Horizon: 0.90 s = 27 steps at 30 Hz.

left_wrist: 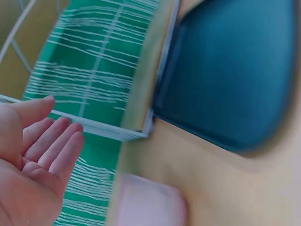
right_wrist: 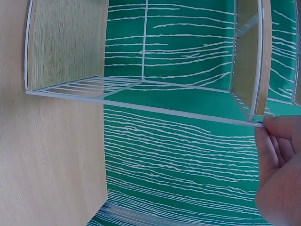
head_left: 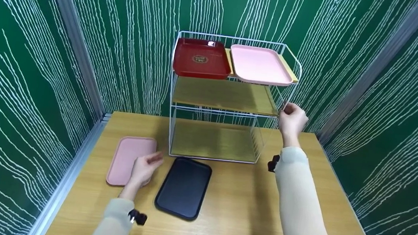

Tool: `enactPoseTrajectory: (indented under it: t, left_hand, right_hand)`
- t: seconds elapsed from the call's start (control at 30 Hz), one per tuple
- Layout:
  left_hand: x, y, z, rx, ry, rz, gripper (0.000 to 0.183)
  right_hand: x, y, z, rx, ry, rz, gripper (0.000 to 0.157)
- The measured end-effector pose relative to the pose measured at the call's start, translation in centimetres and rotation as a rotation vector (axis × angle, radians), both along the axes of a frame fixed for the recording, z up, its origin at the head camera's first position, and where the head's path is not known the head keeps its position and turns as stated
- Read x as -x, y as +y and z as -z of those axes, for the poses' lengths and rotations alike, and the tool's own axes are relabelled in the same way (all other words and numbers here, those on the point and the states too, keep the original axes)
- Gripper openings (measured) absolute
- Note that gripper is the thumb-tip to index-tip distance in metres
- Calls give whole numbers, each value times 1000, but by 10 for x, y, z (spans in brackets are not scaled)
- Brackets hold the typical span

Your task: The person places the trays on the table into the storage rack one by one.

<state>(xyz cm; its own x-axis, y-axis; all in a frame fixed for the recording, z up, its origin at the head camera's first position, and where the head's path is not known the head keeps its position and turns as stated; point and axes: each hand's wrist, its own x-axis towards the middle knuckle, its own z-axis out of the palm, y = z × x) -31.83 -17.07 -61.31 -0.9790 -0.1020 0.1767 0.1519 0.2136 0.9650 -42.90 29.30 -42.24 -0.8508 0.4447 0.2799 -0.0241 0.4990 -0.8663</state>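
Head view, and up top on the white wire rack (head_left: 226,96): red tray (head_left: 200,69) beside pale pink tray (head_left: 261,64), emblem (head_left: 200,59) on the red too small to read. Pinching the rack's front corner at middle-shelf height with the right grip (head_left: 293,119), cut off in its wrist view! Over the bench (head_left: 231,210), partly hiding a second pink tray (head_left: 127,159) with the left grip (head_left: 146,168), loosely extended, holding nothing; alongside, a black tray (head_left: 184,188), blurred and cut off at the left wrist.

Your bench (head_left: 231,210) carries 1 rack (head_left: 226,96), 1 pink tray (head_left: 130,156) and 1 black tray (head_left: 183,189); your top shelf (head_left: 289,68) holds 1 red tray (head_left: 201,62) beside 1 paler pink tray (head_left: 261,65).
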Motion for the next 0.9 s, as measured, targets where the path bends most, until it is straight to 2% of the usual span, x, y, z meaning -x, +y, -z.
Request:
enactPoseTrajectory:
  t: [0.13, 0.3, 0.47, 0.67, 0.9]
  left_hand:
    - [-13, -8, 19, 66, -28, 10, 37]
    - [-28, -9, 33, -6, -72, 45, 39]
    - [-40, -7, 47, -6, -99, 48, 38]
    - [-49, -9, 55, -35, -115, 91, 39]
    - [-52, -8, 62, -39, -119, 115, 42]
  right_hand:
    - [0, -2, 1, 2, 15, 5, 32]
    - [4, -2, 3, -79, 73, 39, 26]
    - [3, 0, 6, -70, 57, 30, 26]
    - [2, 0, 7, -45, 52, 16, 27]
    - [2, 0, 5, -37, 50, 22, 29]
